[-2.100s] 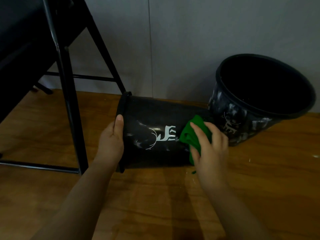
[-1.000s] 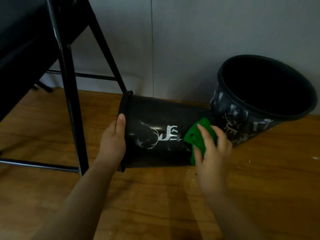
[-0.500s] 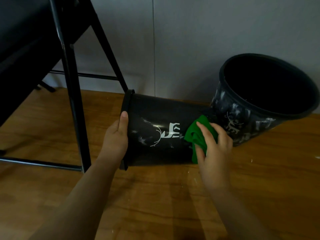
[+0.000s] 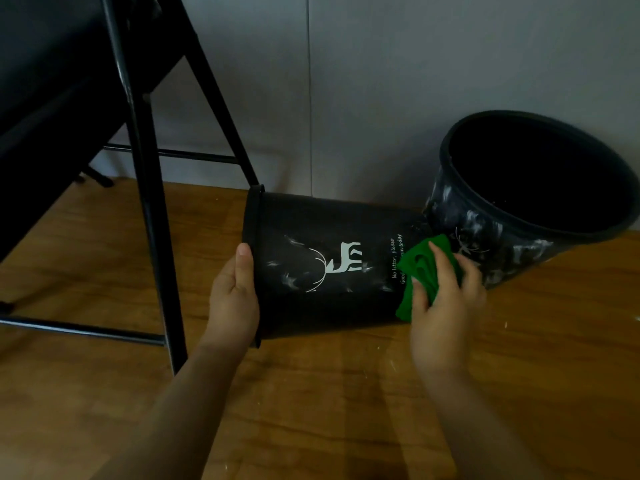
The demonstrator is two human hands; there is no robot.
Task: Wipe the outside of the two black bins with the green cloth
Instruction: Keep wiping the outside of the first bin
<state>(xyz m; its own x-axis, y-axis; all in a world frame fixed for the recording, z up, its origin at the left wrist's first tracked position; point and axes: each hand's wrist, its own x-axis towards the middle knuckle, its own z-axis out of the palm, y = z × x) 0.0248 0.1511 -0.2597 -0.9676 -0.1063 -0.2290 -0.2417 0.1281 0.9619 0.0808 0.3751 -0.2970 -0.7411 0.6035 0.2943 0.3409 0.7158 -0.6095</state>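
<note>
Head view: right hand [image 4: 441, 306] pressing green cloth [image 4: 420, 271] on base end of lying bin [image 4: 322, 265], fingers curled over cloth; left hand [image 4: 235, 299] gripping its rim. Second bin [image 4: 485, 251] tilted just beside, smeared white, on wooden floor [image 4: 329, 410]; black chair [image 4: 145, 174] left.

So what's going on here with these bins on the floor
A person is cleaning a black bin lying on its side on the wooden floor. The left hand grips its rim to steady it, while the right hand presses a green cloth against the wall near its base. White smears show on that wall around the deer print. A second black bin, tilted and streaked with white, sits just right of it and hasn't been cleaned yet.
</note>
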